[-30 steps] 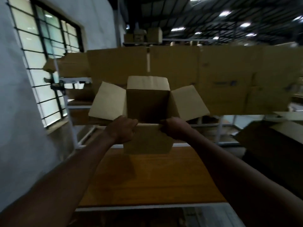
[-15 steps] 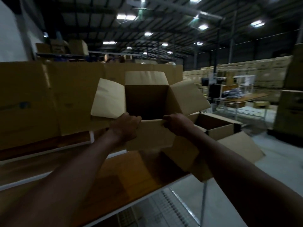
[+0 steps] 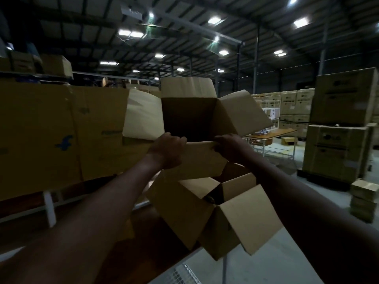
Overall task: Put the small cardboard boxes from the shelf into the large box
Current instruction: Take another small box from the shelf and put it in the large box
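- The left hand (image 3: 168, 151) is curled tight over the near rim of the small box (image 3: 189, 117), at its left corner, fingers hooked inside.
- The right hand (image 3: 226, 147) is clamped on the same rim at the right corner, so the box hangs in the air between the two hands.
- The small box is open, its mouth facing the person, four flaps splayed out; the inside is dark and nothing can be made out in it.
- It sits above and a little behind the large box (image 3: 221, 214), which stands open below the hands at the shelf (image 3: 141, 238) edge, its flaps spread wide.
- Something dark and rounded shows deep in the large box; I cannot tell what.
- A long carton (image 3: 61, 136) on the left bears a blue bird-like mark and a faint blurred word I cannot read.
- Stacked cartons (image 3: 340, 128) on the right carry dark print, too dim to read.
- A tabletop (image 3: 272, 133) far back holds small items, too tiny to name.
- Both forearms run out of frame at the bottom.
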Tool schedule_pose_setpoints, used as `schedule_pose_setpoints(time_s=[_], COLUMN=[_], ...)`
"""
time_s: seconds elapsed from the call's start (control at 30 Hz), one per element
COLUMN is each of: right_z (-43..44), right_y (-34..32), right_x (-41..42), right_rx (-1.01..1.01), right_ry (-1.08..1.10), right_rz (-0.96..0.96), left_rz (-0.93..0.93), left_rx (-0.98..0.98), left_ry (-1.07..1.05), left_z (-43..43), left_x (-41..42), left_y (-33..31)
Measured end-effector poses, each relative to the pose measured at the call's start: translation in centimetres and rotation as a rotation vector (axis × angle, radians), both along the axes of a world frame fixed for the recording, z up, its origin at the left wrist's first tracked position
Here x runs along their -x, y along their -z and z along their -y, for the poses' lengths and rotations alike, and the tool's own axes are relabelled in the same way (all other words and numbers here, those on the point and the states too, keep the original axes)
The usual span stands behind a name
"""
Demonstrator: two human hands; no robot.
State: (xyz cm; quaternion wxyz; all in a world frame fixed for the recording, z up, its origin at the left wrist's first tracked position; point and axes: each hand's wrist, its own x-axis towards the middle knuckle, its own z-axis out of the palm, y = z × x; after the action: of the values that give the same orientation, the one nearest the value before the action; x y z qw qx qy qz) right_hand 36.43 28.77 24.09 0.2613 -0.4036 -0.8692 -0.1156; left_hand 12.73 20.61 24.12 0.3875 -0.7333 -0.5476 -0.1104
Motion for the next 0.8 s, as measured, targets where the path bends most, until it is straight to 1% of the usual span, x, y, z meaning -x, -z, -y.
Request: schedule_pose_setpoints(time_s=[0.17,0.27,0.43,0.53,0.6,0.7,0.8], right_z=[-5.9,-9.6,-15.2,-18.6,-20.8,-23.6,-26.2], right_y=[-1.1,-1.4,-1.4,-0.4,0.3,0.4,0.1], right_x=[-3.3,-5.5,-8.8,-10.2,-11.0,-11.9,-13.0], right_rx=[-0.003,0.043,0.083,0.089,0.104,0.096,0.049], right_ry=[0.005,0.006,-0.015,-0.052,-0.087,-0.129,-0.196], right_rz=[0.008,0.004,0.069,0.118,0.139,0.153,0.219], left_rz=[0.059,0.071,0.161,0.25,0.276,0.262,0.26], left_rx=[-0.03,-0.032,-0.021,0.033,0.026,0.018,0.042], left_ry=[0.034,0.032,0.02,-0.031,-0.074,-0.128,-0.196], left_z=[-6.8,-10.8,-15.6,-17.9,-19.3,-20.2,-21.1], left_x=[-3.0,-4.9,-8.5,-10.1,-11.3,-13.2,-15.1], left_y=[-0.2,0.2,1.8,3.5,4.3,4.0,3.3])
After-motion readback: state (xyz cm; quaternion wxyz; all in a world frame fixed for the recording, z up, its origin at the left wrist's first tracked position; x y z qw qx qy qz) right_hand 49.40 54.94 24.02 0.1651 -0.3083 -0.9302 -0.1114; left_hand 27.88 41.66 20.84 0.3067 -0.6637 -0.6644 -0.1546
